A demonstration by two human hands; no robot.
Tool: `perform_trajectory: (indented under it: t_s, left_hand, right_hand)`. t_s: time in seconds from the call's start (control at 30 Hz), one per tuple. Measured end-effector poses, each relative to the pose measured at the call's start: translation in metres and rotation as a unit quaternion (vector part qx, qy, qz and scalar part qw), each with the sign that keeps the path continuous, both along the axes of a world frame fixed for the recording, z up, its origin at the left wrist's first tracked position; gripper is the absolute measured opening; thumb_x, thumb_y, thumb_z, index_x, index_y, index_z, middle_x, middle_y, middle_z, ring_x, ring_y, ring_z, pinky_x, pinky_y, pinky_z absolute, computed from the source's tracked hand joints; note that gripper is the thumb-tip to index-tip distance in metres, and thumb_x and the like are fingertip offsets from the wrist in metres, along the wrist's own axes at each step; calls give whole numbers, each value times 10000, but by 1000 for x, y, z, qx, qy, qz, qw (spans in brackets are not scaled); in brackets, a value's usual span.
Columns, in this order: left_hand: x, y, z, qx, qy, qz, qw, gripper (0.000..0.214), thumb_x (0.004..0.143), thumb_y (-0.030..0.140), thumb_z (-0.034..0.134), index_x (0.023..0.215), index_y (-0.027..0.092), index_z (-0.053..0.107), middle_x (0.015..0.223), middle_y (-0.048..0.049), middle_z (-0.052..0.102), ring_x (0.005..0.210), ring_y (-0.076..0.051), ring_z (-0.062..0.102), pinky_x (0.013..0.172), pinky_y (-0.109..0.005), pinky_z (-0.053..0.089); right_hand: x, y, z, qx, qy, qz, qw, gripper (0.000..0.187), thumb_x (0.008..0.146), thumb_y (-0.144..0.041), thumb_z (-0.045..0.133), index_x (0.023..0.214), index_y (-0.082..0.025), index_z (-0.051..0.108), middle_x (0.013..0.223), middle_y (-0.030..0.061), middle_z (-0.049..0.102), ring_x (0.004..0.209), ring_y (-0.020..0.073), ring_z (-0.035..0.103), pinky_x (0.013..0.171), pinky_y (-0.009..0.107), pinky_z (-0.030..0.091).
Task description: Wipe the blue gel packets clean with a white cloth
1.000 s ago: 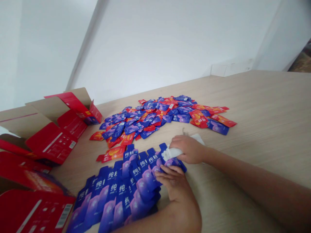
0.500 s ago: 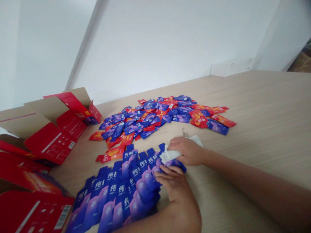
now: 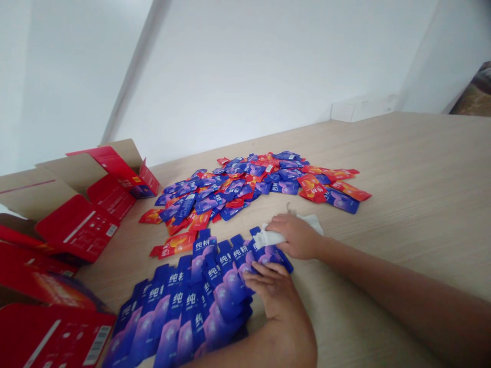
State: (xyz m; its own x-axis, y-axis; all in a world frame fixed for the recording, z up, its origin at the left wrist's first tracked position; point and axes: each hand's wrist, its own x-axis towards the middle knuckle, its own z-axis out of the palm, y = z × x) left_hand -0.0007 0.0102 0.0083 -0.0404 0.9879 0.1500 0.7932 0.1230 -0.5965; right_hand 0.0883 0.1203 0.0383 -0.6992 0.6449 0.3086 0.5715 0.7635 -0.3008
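My right hand (image 3: pixel 295 236) is closed around a white cloth (image 3: pixel 313 223), which looks like a wipe or tissue. The cloth presses on the top of the rightmost blue-and-purple flat carton (image 3: pixel 271 254). Just below, my left hand (image 3: pixel 273 287) lies with its fingers stretched out over the lower part of the same area, holding nothing. Several overlapping flat blue cartons (image 3: pixel 176 301) with small top tabs fan out to the left of my hands. White lettering shows on many of them; my left forearm hides the lower ones.
Beyond the cartons spreads a heap of blue and red sachets (image 3: pixel 233 185) on the wooden table (image 3: pixel 414 204). Open red boxes (image 3: pixel 82 225) stand along the left side. A white wall (image 3: pixel 268 71) rises behind, with a small white box (image 3: pixel 362 108) against it.
My right hand and the cloth have shifted very slightly over the carton's top. My left hand stays in place on the cartons. The view has moved a little.
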Motion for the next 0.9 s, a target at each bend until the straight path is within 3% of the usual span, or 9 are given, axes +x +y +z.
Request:
perform_trajectory:
  t_s: [0.13,0.43,0.57,0.7,0.9]
  left_hand:
    - [0,1,-2,-12,-4,8,1000,393,783,-13,395,1114,65,592,1136,-258,610,988,-358,605,814,-555,478]
    - [-1,-3,3,4,58,-10,998,386,771,9,416,1111,71,588,1131,-256,614,959,-349,621,789,-516,498]
    - [-1,-1,0,3,56,-8,998,381,769,10,413,1096,71,598,1124,-255,619,948,-363,622,770,-529,499]
    - [0,0,-4,-2,51,-4,999,379,771,12,410,1096,67,597,1120,-257,621,953,-369,619,785,-552,486]
    - [-1,-2,-1,8,81,-6,997,387,766,15,418,1103,97,591,1119,-231,632,946,-344,628,791,-532,489]
  right_hand:
    - [-6,-6,-1,-22,-25,54,998,231,723,-238,557,934,-156,604,883,77,592,855,214,506,788,329,348]
    - [5,9,-1,-17,-44,-38,998,224,744,-226,532,939,-149,608,902,91,592,885,224,514,785,327,351]
    - [-2,-1,4,-17,-11,-1,1000,277,742,-220,530,999,-143,600,904,91,585,873,216,513,780,317,359]
    - [-9,-5,3,-46,-44,41,997,206,741,-223,547,922,-156,621,866,74,592,842,208,525,773,310,359]
    - [-2,6,-1,-53,-76,-46,995,224,754,-223,550,959,-164,616,928,90,598,914,222,523,800,317,351]
